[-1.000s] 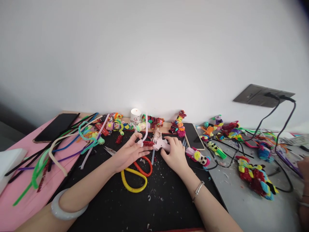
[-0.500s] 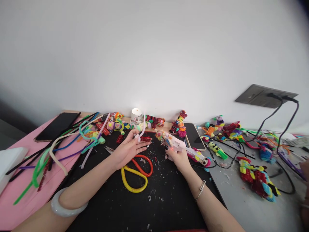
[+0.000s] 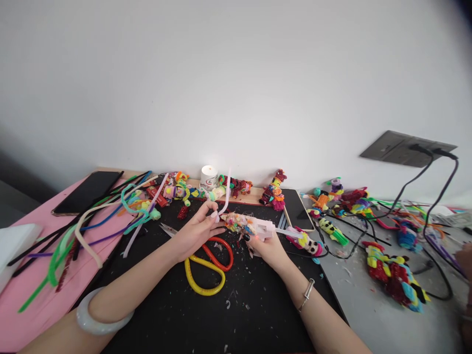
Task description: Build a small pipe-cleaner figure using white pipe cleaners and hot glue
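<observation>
My left hand (image 3: pixel 195 231) pinches a pale pink pipe cleaner (image 3: pixel 225 195) that stands up and curves from my fingertips. A small red glittery piece sits in the same fingers, mostly hidden. My right hand (image 3: pixel 266 246) grips a pink glue gun (image 3: pixel 254 225) decorated with colourful bits. Its nozzle points left and touches the piece in my left hand. Both hands hover over a black mat (image 3: pixel 228 305). Scissors (image 3: pixel 208 263) with red and yellow handles lie just below my hands.
Loose pipe cleaners (image 3: pixel 92 226) spread over a pink sheet at left, beside a phone (image 3: pixel 86 192). A lit candle (image 3: pixel 208 177) and small fuzzy figures (image 3: pixel 273 189) line the wall. Another phone (image 3: pixel 295 206), more figures (image 3: pixel 393 273) and cables (image 3: pixel 431 196) lie right. Another person's hand (image 3: pixel 465 260) shows at the right edge.
My right hand lifted the glue gun off the mat and swung its nozzle left to the piece in my left hand. My left hand stayed nearly in place.
</observation>
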A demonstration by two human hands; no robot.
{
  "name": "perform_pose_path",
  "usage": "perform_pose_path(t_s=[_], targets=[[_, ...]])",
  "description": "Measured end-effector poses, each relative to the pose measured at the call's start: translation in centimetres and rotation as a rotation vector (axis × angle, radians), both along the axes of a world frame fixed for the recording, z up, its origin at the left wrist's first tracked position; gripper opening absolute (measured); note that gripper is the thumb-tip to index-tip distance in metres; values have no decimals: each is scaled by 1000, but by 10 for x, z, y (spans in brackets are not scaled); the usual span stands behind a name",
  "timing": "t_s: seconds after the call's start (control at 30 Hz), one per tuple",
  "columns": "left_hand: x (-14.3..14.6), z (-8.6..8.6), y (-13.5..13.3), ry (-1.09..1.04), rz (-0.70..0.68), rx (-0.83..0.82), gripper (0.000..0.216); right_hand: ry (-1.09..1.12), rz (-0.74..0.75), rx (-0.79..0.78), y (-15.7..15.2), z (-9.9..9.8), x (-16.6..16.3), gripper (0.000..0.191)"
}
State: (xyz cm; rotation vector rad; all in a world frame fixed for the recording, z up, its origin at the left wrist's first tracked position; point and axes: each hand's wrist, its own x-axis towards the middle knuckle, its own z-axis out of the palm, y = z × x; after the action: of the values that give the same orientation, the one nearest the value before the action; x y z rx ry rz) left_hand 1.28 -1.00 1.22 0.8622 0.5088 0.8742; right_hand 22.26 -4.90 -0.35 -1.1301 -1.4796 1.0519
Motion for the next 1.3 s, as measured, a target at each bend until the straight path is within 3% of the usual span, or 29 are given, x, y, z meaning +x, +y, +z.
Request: perform_pose_path(t_s=[0.37,0.97,1.3], targets=[[0,0,-1,18,-5,10,17,77,76,-136,-1,-4,0,34],[0,-3,1,-18,8,4,11,23,48,-75,0,-3,0,32],[1,-4,1,-65,12,0,10,0,112,-31,0,3,-2,35]])
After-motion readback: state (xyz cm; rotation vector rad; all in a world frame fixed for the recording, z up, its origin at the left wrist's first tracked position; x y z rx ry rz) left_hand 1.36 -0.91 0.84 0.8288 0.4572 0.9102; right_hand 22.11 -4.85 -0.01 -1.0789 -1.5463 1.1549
